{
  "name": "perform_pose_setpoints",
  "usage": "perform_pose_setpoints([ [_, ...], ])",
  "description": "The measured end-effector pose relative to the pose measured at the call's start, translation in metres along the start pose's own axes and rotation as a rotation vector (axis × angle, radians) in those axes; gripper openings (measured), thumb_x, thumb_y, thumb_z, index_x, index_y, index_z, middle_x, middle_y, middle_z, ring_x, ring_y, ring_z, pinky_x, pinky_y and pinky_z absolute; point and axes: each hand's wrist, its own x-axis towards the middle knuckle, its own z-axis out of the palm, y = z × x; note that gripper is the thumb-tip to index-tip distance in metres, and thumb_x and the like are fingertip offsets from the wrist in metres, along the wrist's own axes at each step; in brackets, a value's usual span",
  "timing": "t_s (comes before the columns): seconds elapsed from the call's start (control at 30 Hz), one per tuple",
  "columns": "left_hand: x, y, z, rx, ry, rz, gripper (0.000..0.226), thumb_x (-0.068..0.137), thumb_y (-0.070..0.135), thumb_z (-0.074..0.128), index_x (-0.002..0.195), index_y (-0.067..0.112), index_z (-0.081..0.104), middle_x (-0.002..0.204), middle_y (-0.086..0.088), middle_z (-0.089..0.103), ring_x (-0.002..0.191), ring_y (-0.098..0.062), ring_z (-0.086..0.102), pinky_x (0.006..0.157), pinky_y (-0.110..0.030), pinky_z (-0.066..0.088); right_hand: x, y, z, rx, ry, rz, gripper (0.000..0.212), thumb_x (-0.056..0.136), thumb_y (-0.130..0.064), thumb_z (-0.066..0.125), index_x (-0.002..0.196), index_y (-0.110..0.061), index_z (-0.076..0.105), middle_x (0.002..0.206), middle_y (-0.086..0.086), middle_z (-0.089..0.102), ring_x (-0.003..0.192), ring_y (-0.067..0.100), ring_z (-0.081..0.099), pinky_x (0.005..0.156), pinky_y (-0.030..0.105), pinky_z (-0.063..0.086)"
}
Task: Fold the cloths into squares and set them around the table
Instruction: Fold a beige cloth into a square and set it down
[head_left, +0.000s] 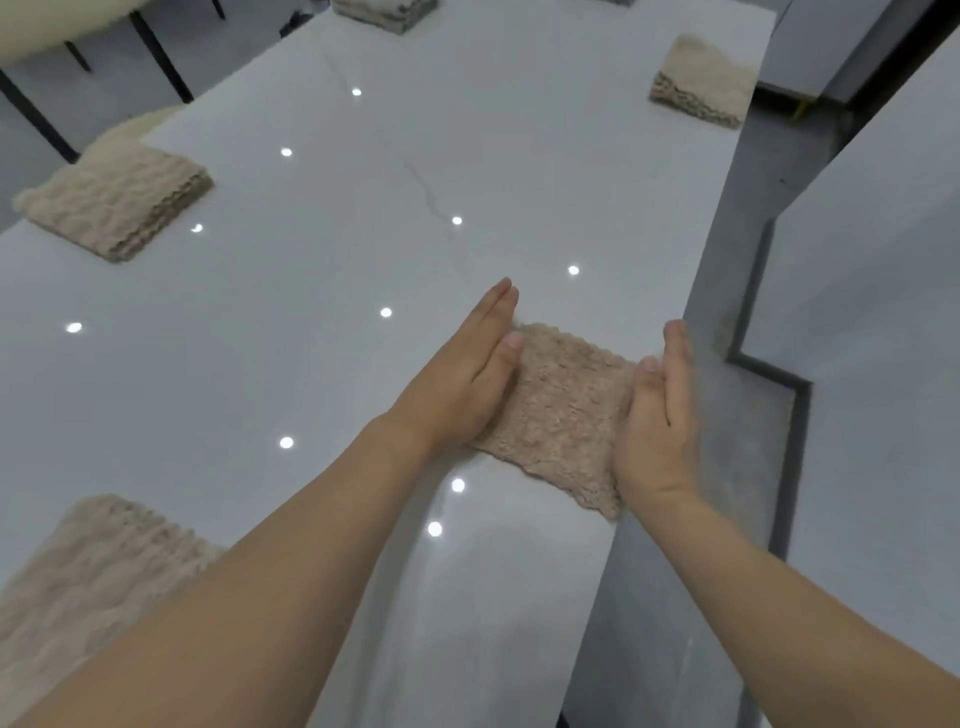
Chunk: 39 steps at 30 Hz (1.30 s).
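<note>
Long white shiny table (322, 322). Folded tan cloth (561, 415) near right edge. More folded cloths: far right (701, 80), far end (382, 13), left side (114, 200), near left corner (98, 566). Bright light spots on top.

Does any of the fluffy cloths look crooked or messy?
Mostly tidy. The cloth between the left hand and right hand sits askew to the table edge, its near corner close to that edge.
</note>
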Motion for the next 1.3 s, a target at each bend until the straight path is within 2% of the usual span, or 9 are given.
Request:
perform_pose_setpoints([
  [0.07, 0.001, 0.000, 0.003, -0.038, -0.042, 0.010, 0.052, 0.108, 0.032, 0.031, 0.157, 0.021, 0.020, 0.163, 0.015, 0.011, 0.145, 0.012, 0.005, 0.117, -0.011, 0.004, -0.005, 0.004, 0.000, 0.010, 0.020, 0.021, 0.055, 0.100, -0.041, 0.027, 0.153, -0.028, 0.018, 0.156, -0.002, 0.030, 0.144, 0.011, 0.024, 0.121, 0.034, 0.018],
  [0.17, 0.004, 0.002, 0.006, -0.100, -0.076, 0.009, 0.051, 0.108, 0.032, 0.032, 0.157, 0.022, 0.020, 0.163, 0.017, 0.012, 0.145, 0.012, 0.006, 0.120, -0.016, 0.006, -0.011, 0.006, 0.004, -0.012, -0.018, 0.029, 0.051, 0.106, -0.034, 0.026, 0.155, -0.024, 0.014, 0.161, -0.012, 0.011, 0.143, -0.006, 0.009, 0.111, 0.005, 0.006],
  [0.37, 0.006, 0.013, 0.017, -0.180, -0.095, 0.008, 0.051, 0.108, 0.030, 0.032, 0.156, 0.020, 0.021, 0.163, 0.013, 0.013, 0.146, 0.008, 0.008, 0.121, -0.019, 0.006, -0.007, 0.009, 0.008, -0.083, -0.039, 0.015, 0.051, 0.106, -0.029, 0.025, 0.155, -0.021, 0.012, 0.161, -0.013, 0.007, 0.144, -0.006, 0.005, 0.105, -0.002, 0.001],
  [0.43, 0.007, 0.014, 0.019, -0.175, -0.094, 0.017, 0.051, 0.108, 0.029, 0.032, 0.156, 0.018, 0.021, 0.164, 0.011, 0.013, 0.146, 0.007, 0.008, 0.119, -0.014, 0.006, -0.005, 0.010, 0.008, -0.129, -0.057, -0.005, 0.051, 0.106, -0.030, 0.025, 0.155, -0.020, 0.011, 0.162, -0.011, 0.006, 0.145, -0.004, 0.003, 0.108, 0.001, -0.001],
  [0.53, 0.008, 0.014, 0.020, -0.119, -0.098, 0.041, 0.051, 0.108, 0.029, 0.031, 0.156, 0.016, 0.020, 0.164, 0.009, 0.011, 0.147, 0.006, 0.006, 0.115, -0.007, 0.004, -0.003, 0.012, 0.010, -0.195, -0.066, -0.027, 0.052, 0.106, -0.033, 0.023, 0.154, -0.021, 0.010, 0.162, -0.010, 0.004, 0.146, -0.001, 0.000, 0.116, 0.016, -0.001],
  [0.63, 0.009, 0.009, 0.022, 0.063, -0.125, 0.097, 0.053, 0.108, 0.031, 0.030, 0.157, 0.013, 0.018, 0.165, 0.006, 0.008, 0.149, 0.001, 0.002, 0.114, -0.007, 0.000, -0.002, 0.013, 0.011, -0.287, -0.068, -0.055, 0.053, 0.105, -0.035, 0.021, 0.154, -0.020, 0.009, 0.162, -0.008, 0.003, 0.147, 0.003, -0.003, 0.120, 0.027, 0.000],
  [0.7, 0.009, 0.004, 0.025, 0.234, -0.098, 0.156, 0.053, 0.108, 0.029, 0.030, 0.155, 0.007, 0.021, 0.165, -0.001, 0.011, 0.151, -0.008, 0.003, 0.116, -0.011, -0.002, 0.000, 0.014, 0.012, -0.372, -0.072, -0.069, 0.053, 0.106, -0.033, 0.021, 0.155, -0.017, 0.009, 0.163, -0.004, 0.001, 0.148, 0.007, -0.004, 0.121, 0.032, -0.001],
  [0.83, 0.014, -0.004, 0.030, 0.459, -0.055, 0.182, 0.053, 0.107, 0.028, 0.028, 0.153, 0.003, 0.025, 0.163, -0.009, 0.018, 0.152, -0.021, 0.010, 0.123, -0.031, 0.001, 0.002, 0.015, 0.013, -0.557, -0.069, -0.095, 0.055, 0.105, -0.032, 0.019, 0.155, -0.011, 0.007, 0.163, 0.003, -0.001, 0.149, 0.013, -0.006, 0.121, 0.033, -0.006],
  [1.3, 0.027, -0.005, 0.032, 0.539, -0.038, 0.218, 0.052, 0.107, 0.027, 0.028, 0.153, 0.002, 0.024, 0.163, -0.011, 0.019, 0.151, -0.023, 0.013, 0.121, -0.030, -0.001, 0.020, 0.019, 0.015, -0.733, -0.083, -0.119, 0.056, 0.104, -0.030, 0.019, 0.154, -0.006, 0.009, 0.163, 0.008, -0.002, 0.149, 0.018, -0.007, 0.119, 0.032, -0.012],
])
